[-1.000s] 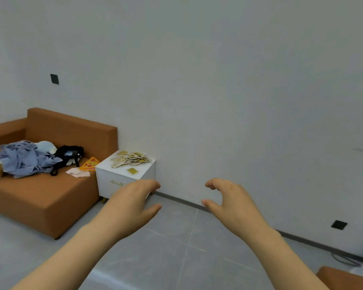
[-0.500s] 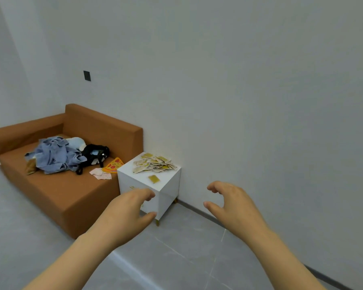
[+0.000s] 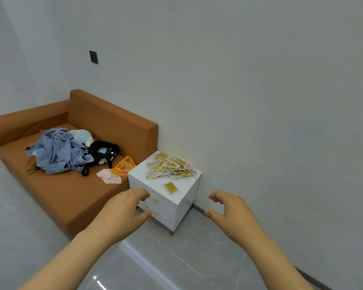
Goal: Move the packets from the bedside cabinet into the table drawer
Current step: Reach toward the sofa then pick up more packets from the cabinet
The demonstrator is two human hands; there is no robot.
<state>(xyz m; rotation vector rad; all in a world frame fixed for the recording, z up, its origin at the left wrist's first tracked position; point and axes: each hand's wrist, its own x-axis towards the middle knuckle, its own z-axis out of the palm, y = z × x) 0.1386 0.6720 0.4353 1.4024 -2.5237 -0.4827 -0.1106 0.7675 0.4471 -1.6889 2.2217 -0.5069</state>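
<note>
A white bedside cabinet (image 3: 187,189) with two gold-handled drawers stands against the wall beside a sofa. A heap of several yellow and beige packets (image 3: 170,168) lies on its top, and one yellow packet (image 3: 170,187) lies apart near the front edge. My left hand (image 3: 124,212) is stretched out in front of the cabinet's drawer fronts, fingers curled and apart, holding nothing. My right hand (image 3: 232,212) is held out to the right of the cabinet, fingers apart and empty. No table drawer is in view.
An orange sofa (image 3: 61,191) to the left carries blue clothes (image 3: 57,150), a black bag (image 3: 102,152), a pizza-slice toy (image 3: 124,165) and a small cloth (image 3: 109,176). Grey tiled floor (image 3: 176,264) lies between me and the cabinet. A dark wall switch (image 3: 93,57) sits above the sofa.
The view has swung left and closed in, so the cabinet and sofa appear larger and nearer the centre. Both hands stay raised and empty in the same pose.
</note>
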